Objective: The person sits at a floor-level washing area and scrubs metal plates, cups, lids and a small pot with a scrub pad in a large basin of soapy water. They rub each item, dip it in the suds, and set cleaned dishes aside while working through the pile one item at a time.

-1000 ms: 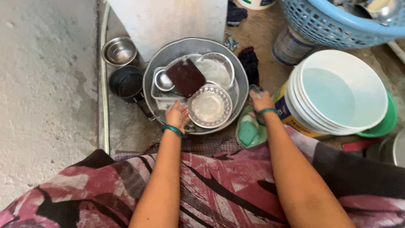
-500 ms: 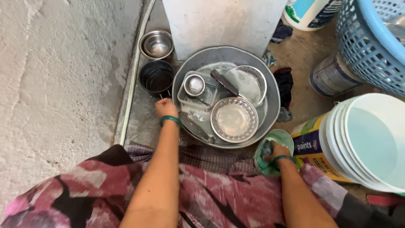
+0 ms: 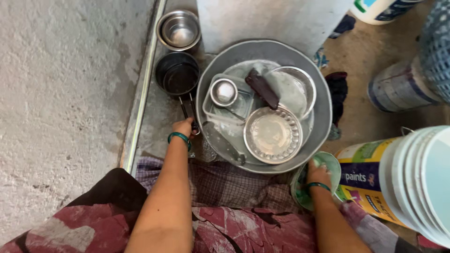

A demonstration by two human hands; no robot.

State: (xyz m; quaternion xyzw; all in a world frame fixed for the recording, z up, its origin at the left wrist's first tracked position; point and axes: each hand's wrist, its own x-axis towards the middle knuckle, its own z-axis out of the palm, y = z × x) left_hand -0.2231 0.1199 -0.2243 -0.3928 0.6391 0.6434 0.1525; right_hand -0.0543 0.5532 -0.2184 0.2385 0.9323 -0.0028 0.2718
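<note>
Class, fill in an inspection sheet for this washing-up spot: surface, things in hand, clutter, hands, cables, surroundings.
Surface: bare concrete floor, metal strip along it.
Things in hand: black saucepan, its handle at the left hand; small green bowl at the right hand.
Clutter: big metal basin holding soapy water, a fluted dish, a small cup, a clear container, a dark flat piece; steel bowl behind.
Hands: left hand on the handle; right hand gripping the bowl rim.
Cables: nothing seen.
Surroundings: paint bucket, stacked white tubs, patterned cloth over the lap.

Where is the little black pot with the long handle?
In the head view, the black pot sits left of the big metal basin, below a steel bowl; the left hand grips its handle.
</note>
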